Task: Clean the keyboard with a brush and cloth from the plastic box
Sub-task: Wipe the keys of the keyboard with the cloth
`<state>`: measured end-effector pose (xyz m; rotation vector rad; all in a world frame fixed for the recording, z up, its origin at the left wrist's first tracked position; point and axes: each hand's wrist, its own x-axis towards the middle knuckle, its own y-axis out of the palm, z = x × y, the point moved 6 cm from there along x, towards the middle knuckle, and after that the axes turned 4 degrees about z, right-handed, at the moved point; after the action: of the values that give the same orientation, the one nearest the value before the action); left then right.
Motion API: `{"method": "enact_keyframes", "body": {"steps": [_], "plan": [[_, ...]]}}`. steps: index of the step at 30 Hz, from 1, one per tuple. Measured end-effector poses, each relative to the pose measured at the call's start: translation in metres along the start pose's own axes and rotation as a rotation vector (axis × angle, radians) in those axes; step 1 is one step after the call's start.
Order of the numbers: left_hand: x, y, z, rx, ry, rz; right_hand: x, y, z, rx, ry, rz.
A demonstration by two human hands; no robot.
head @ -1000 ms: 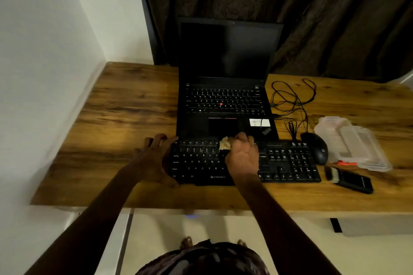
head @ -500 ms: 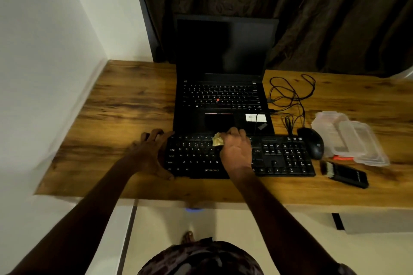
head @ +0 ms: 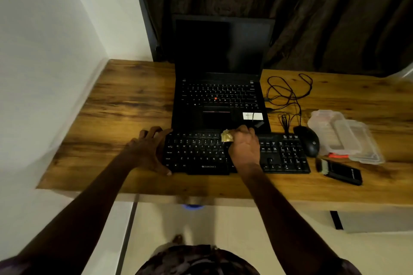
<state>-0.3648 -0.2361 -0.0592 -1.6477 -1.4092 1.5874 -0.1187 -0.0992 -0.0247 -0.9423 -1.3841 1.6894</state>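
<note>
A: In the head view, where is the keyboard?

B: The black keyboard (head: 201,154) lies flat on the wooden desk (head: 125,105), near the front edge and directly in front of the open laptop (head: 219,96). Whether its back edge touches the laptop, I cannot tell.

A: And the hands?

B: The left hand (head: 147,149) is at the left end of the keyboard. Its grip is clamped on that end: the fingers reach over the back corner and the thumb presses at the front corner. The right hand (head: 244,147) is over the middle of the keyboard, at the upper rows of keys. Its grip is closed around a small yellowish cloth (head: 226,136), which is crumpled and sticks out at the left of the fingers. The cloth lies against the top keys.

A: What about the other cleaning things?

B: The brush (head: 339,171), black with pale bristles at its left end, lies on the desk to the right of the keyboard; no hand touches it. The clear plastic box (head: 344,136) stands behind the brush, just beside the black mouse (head: 307,140). It shows as two clear halves side by side.

A: Anything more?

B: A black cable (head: 288,94) lies in loops to the right of the laptop. A dark curtain (head: 312,6) hangs behind the desk, and a white wall (head: 44,73) is on the left.
</note>
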Motion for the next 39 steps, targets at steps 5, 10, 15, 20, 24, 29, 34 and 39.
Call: {"method": "enact_keyframes", "body": {"steps": [5, 10, 15, 20, 24, 29, 34, 39], "plan": [[0.000, 0.001, 0.002, -0.004, 0.009, -0.012, -0.003, -0.002, -0.026, 0.009, 0.147, -0.034], [0.003, 0.004, 0.005, -0.019, 0.030, -0.015, -0.005, 0.003, -0.002, 0.039, 0.121, -0.020], [0.007, 0.006, 0.008, -0.045, 0.024, 0.001, -0.004, 0.004, 0.021, 0.000, 0.007, 0.025], [0.008, 0.007, 0.009, -0.047, 0.036, -0.007, -0.005, -0.001, -0.011, 0.007, 0.145, -0.028], [0.009, 0.008, 0.010, -0.047, 0.040, -0.015, -0.005, 0.002, -0.006, 0.010, 0.180, -0.012], [0.009, 0.009, 0.011, -0.051, 0.057, -0.031, -0.007, 0.004, 0.017, -0.038, 0.099, -0.001], [0.009, 0.010, 0.011, -0.075, 0.073, -0.043, -0.008, 0.001, -0.004, -0.053, 0.231, 0.002], [0.009, 0.009, 0.011, -0.091, 0.088, -0.048, -0.012, 0.007, 0.018, 0.012, 0.173, -0.012]]}}
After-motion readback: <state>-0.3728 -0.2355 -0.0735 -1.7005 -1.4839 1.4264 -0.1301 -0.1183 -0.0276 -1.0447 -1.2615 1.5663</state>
